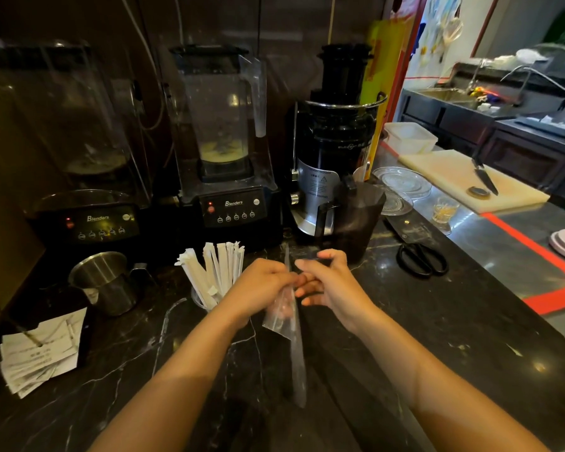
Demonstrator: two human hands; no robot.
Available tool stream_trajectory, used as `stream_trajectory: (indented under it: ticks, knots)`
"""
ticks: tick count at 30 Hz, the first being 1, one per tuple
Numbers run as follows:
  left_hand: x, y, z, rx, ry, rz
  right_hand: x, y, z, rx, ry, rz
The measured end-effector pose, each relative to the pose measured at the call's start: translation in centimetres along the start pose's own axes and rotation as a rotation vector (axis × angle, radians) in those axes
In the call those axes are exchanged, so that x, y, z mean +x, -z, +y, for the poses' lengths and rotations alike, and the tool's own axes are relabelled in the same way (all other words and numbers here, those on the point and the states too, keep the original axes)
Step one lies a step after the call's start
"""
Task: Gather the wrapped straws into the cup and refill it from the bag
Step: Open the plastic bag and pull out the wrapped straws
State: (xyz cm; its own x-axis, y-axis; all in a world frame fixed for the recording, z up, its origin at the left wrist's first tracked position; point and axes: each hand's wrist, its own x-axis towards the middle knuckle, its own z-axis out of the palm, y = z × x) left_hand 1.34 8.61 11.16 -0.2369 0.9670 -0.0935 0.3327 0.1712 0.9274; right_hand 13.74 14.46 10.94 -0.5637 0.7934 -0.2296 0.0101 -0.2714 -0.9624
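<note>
The dark marble surface (437, 337) ran wide in front of me, with two blenders (232, 177) and a juicer (333, 151) along its back edge. Between them and me, left of the middle, the cup (199, 300) stood full of wrapped straws (216, 272); their long axes ran nearly upright, fanning a little leftward at the tops. Above the middle of the surface I held the clear bag (289, 318), long and narrow, its length running from near my hands toward the front edge. It looked almost flat, and I could not tell if any straws were left inside.

My left hand (261, 285) was closed, pinching the bag's upper end. My right hand (327, 282) was half curled, fingers touching the plastic at the same spot, seemingly working the opening.

The risk I judged: the plastic was slick and thin, so a weak pinch could let it slip down. My left forearm passed just beside the cup, and a careless swing could tip it and scatter the straws.
</note>
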Motion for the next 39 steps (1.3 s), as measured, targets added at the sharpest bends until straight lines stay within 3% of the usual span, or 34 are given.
stream_trajectory:
  ticks: [10, 18, 29, 39]
  knots:
    - [-0.3, 0.4, 0.0, -0.238, 0.100, -0.184, -0.2, 0.0, 0.5, -0.234, 0.028, -0.259]
    - [0.0, 0.6, -0.4, -0.237, 0.091, -0.282, 0.0, 0.5, 0.4, -0.281, 0.039, -0.274]
    - [0.0, 0.8, -0.6, -0.197, 0.061, -0.322, -0.3, 0.8, 0.0, -0.316, 0.059, -0.390]
    - [-0.2, 0.2, -0.5, -0.199, 0.058, -0.331, -0.6, 1.1, 0.1, -0.328, 0.070, -0.398]
